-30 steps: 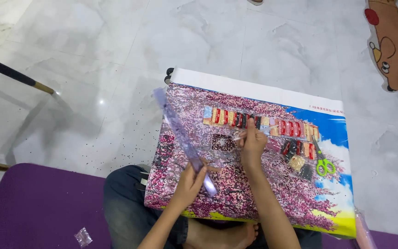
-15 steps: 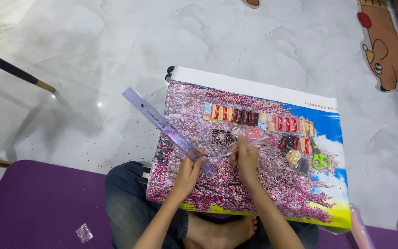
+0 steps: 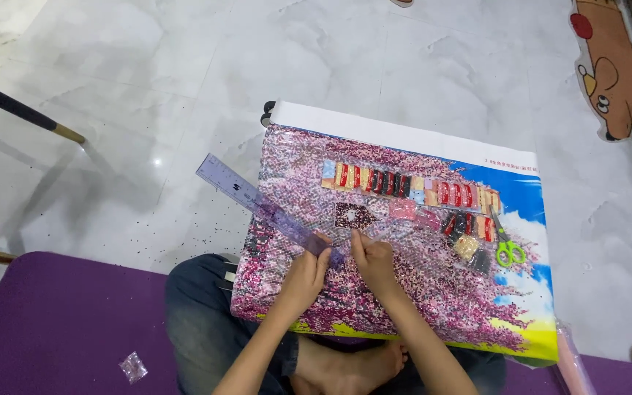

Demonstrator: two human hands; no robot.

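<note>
Purple translucent ruler [image 3: 257, 206] lies slanted over the bead canvas [image 3: 404, 292] on the lap, left hand [image 3: 306, 276] clamped on its near end; right hand [image 3: 374, 260] pinches something unclear. A slip could scatter the bead packets [image 3: 411, 192]

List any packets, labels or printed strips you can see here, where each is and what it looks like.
Bead packets: row of small bags across the canvas top, red, orange, black, blue.
Loose packets: cluster beside the green scissors.
Printed line: small red text on the canvas's white border.
Clear packet: on the purple mat.
</note>
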